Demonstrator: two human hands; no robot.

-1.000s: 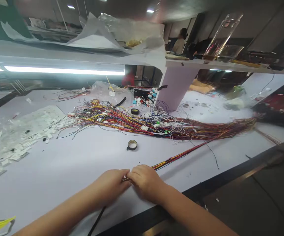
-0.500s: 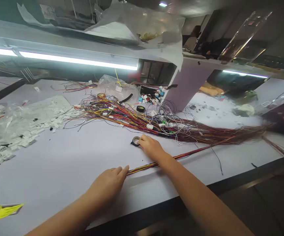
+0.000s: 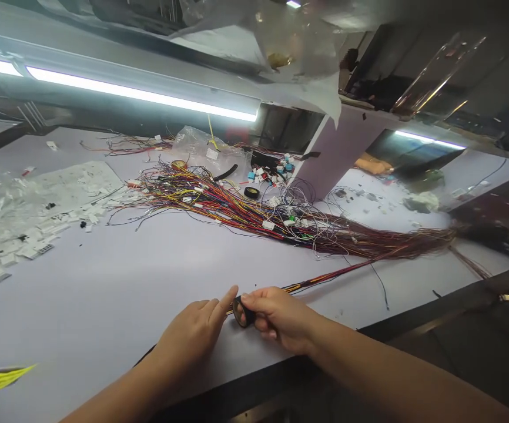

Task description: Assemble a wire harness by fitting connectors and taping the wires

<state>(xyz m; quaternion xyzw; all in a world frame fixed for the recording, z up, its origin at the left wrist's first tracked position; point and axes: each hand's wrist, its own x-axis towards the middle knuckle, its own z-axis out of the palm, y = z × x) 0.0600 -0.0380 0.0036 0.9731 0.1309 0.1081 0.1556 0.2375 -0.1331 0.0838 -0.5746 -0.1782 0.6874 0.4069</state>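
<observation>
Near the front of the white table, my left hand [image 3: 195, 326] is closed around a thin bundle of red, yellow and black wires [image 3: 320, 278]. Its thumb points toward a roll of black tape [image 3: 242, 312]. My right hand [image 3: 281, 317] pinches that roll by its rim, right beside the left hand and against the bundle. The roll stands on edge with its opening facing left. Part of the bundle is hidden behind my right hand, and it runs on to the right toward a large heap of wires [image 3: 237, 214].
A second tape roll [image 3: 251, 192] lies behind the heap. White connectors [image 3: 29, 249] and clear plastic bags [image 3: 5, 202] cover the left side. A post [image 3: 338, 147] holds up a shelf with a lit tube [image 3: 144, 94]. Another person's arm [image 3: 373, 165] shows beyond the post.
My right hand has picked the black tape roll up off the table and brought it toward me, to the wire bundle by my left hand. The left hand keeps its grip.
</observation>
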